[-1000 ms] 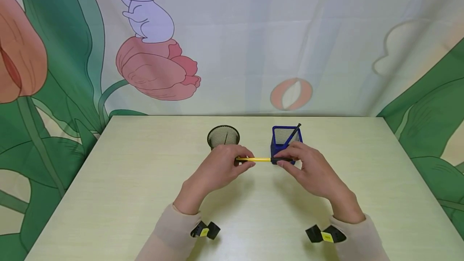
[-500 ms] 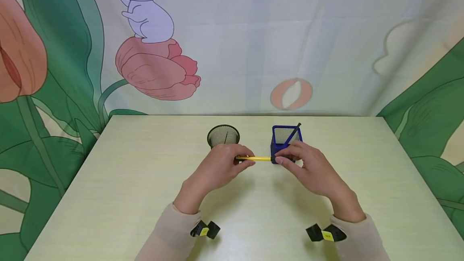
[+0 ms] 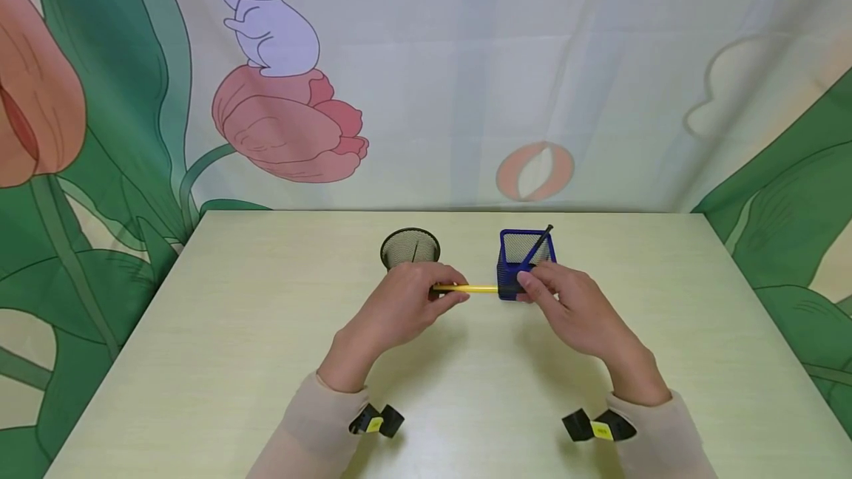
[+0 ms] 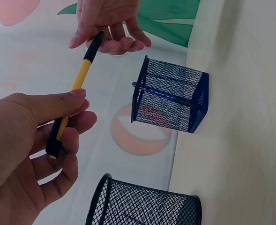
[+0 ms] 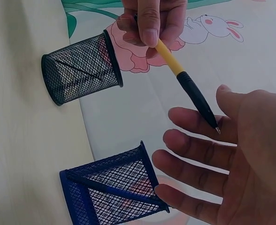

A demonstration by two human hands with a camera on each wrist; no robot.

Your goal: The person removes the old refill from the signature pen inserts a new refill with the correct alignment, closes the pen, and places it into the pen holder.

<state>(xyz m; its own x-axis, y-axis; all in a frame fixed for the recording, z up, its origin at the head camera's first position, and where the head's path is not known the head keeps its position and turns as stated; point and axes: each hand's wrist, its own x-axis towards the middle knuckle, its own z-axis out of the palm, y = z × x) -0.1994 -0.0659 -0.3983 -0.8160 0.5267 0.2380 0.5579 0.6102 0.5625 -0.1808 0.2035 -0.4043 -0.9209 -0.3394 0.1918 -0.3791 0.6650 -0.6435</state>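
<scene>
A yellow pen with black ends (image 3: 481,289) lies level between the hands in the head view. My left hand (image 3: 402,307) pinches its left end between thumb and fingers. In the right wrist view the pen's black grip and bare tip (image 5: 198,99) point toward my right hand (image 5: 231,154), whose fingers are spread and relaxed beside the tip. Whether a fingertip touches the tip is unclear. In the left wrist view the thumb of my left hand (image 4: 34,136) presses on the yellow barrel (image 4: 80,75).
A round black mesh cup (image 3: 410,246) stands behind my left hand with a thin item inside. Behind my right hand is a square blue mesh holder (image 3: 509,272) with a dark pen (image 3: 541,244) leaning in it. A printed curtain hangs behind the table (image 3: 266,405).
My right hand has let go of the pen's black grip end and shifted slightly right, its thumb lifting away. My left hand has stayed almost still, holding the pen.
</scene>
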